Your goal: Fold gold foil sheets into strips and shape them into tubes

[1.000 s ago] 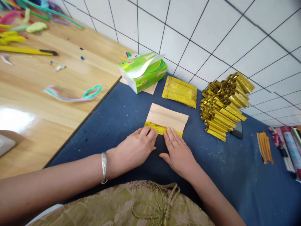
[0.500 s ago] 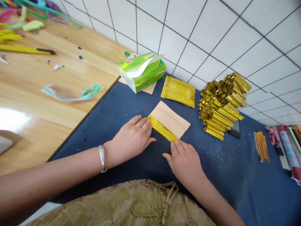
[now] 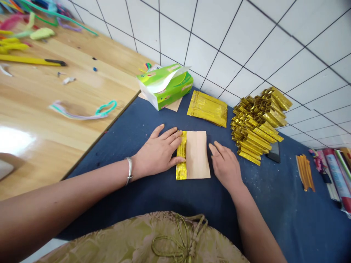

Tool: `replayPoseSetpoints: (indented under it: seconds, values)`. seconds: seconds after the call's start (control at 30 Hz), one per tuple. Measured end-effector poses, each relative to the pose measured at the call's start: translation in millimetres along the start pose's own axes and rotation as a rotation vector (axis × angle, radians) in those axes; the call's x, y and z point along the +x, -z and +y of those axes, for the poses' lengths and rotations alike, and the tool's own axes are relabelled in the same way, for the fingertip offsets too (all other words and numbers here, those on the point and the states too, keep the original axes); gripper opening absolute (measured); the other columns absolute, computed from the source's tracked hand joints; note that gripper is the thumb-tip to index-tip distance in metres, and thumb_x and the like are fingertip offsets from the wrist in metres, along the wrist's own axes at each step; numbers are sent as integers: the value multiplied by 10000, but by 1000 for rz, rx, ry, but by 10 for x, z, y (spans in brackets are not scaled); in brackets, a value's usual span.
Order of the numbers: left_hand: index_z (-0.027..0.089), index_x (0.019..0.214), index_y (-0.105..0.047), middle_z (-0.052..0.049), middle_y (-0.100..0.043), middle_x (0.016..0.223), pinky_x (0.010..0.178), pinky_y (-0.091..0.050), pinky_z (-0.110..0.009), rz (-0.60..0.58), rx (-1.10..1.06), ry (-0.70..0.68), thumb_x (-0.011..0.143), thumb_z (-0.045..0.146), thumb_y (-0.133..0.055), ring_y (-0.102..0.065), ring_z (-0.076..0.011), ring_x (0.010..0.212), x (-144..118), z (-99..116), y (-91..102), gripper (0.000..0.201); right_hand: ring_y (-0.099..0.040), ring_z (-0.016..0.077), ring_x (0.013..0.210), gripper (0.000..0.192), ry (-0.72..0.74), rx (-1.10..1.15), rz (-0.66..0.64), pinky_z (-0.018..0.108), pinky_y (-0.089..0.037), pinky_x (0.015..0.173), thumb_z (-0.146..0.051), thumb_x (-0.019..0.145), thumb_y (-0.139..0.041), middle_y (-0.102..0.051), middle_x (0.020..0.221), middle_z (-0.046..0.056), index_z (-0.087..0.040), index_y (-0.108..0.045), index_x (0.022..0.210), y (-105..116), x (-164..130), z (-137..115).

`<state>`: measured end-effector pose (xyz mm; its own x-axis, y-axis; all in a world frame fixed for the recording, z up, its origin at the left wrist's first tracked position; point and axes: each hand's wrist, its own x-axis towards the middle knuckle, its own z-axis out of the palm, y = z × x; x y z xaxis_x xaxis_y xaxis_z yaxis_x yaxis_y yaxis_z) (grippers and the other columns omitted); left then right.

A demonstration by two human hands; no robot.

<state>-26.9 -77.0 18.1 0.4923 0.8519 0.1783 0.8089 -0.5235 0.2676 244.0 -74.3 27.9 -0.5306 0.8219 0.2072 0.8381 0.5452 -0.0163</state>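
A sheet of paper [image 3: 197,155], tan on its upper face, lies on the dark blue table cover between my hands. Along its left side runs a folded gold strip [image 3: 181,171]. My left hand [image 3: 159,149] rests with fingers spread, its fingertips and thumb touching that gold strip. Just beyond the sheet's right edge, my right hand [image 3: 225,162] hovers or rests low over the cover, fingers partly stretched and holding nothing; a small gap separates it from the paper.
A flat stack of gold paper [image 3: 207,108] lies behind the sheet, beside a green tissue pack [image 3: 166,86]. Folded gold pieces [image 3: 256,124] are heaped at the right, by the tiled wall [image 3: 219,40]. Orange-brown strips [image 3: 305,172] lie farther right. A wooden table [image 3: 55,142] adjoins on the left, bearing pipe cleaners.
The sheet has turned so its gold fold now runs along the left side instead of the front. My right hand has let go of the fold and moved right; my left fingers have spread.
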Motion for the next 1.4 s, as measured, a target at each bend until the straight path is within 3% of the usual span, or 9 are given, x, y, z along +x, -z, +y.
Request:
replayPoseSetpoints:
  seconds: [0.2, 0.4, 0.53, 0.63, 0.73, 0.9, 1.07, 1.23, 1.4]
  values:
    - [160, 1339, -418, -124, -398, 1414, 1109, -79, -516, -49, -5, -48, 875, 475, -447, -262, -276, 1356, 0, -22, -53, 562, -383, 254, 1279, 432, 114, 7, 47, 439, -410, 967, -135, 888, -441, -360, 1447, 89, -263, -462, 1301, -66, -5, -111]
    - [197, 1175, -568, -80, -473, 1358, 1101, -134, -483, -5, 18, -182, 909, 381, -447, -319, -252, 1323, 11, -8, 37, 346, -428, 236, 1238, 201, 240, 47, 47, 419, -380, 977, -141, 861, -507, -573, 1257, 56, -227, -634, 991, -3, 2, -144]
    - [229, 1039, -618, -26, -593, 1193, 986, -307, -416, 28, 51, -305, 933, 254, -418, -492, -205, 1125, 2, -11, 130, 228, -562, 175, 1019, 193, 309, 172, -12, 386, -383, 958, -137, 860, -509, -669, 1003, 38, -213, -621, 997, 33, -23, -272]
    - [218, 1025, -618, -34, -634, 1031, 817, -393, -345, -28, 64, -373, 928, 232, -425, -546, -178, 916, -8, -36, 131, 217, -571, 159, 909, 177, 348, 289, -51, 348, -420, 873, -152, 858, -517, -666, 893, 27, -210, -621, 988, 47, -54, -404]
    - [209, 1006, -618, -34, -623, 960, 779, -411, -307, -103, 29, -398, 913, 215, -454, -546, -156, 831, -12, -62, 86, 189, -555, 160, 899, 211, 387, 372, -106, 330, -432, 830, -144, 856, -507, -658, 900, 22, -224, -619, 1016, 62, -57, -456]
    - [192, 1016, -609, -42, -607, 975, 813, -420, -282, -123, -32, -370, 900, 164, -458, -548, -154, 887, -6, -86, 76, 192, -535, 194, 981, 259, 290, 455, -186, 371, -434, 848, -115, 802, -511, -641, 1017, 51, -220, -628, 1008, 76, -14, -229]
    - [182, 992, -617, -56, -620, 973, 806, -425, -313, -102, -30, -366, 918, 190, -426, -541, -171, 888, 18, -88, 112, 205, -573, 174, 942, 212, 198, 657, -156, 375, -436, 856, -154, 811, -545, -663, 981, 26, -246, -639, 977, 31, 14, -24]
    - [187, 980, -634, -58, -626, 972, 841, -429, -295, -97, -173, -314, 918, 190, -411, -548, -164, 912, 39, -124, 56, 231, -582, 152, 850, 105, 65, 713, -107, 343, -434, 822, -237, 862, -547, -671, 874, 15, -231, -650, 882, -9, 20, -112]
    - [181, 998, -632, -50, -625, 996, 846, -433, -266, -170, -448, -202, 935, 282, -377, -563, -149, 917, 45, -199, 177, 282, -536, 145, 758, 192, -72, 603, -30, 334, -417, 768, -260, 888, -500, -623, 767, 19, -204, -621, 749, -24, 7, -254]
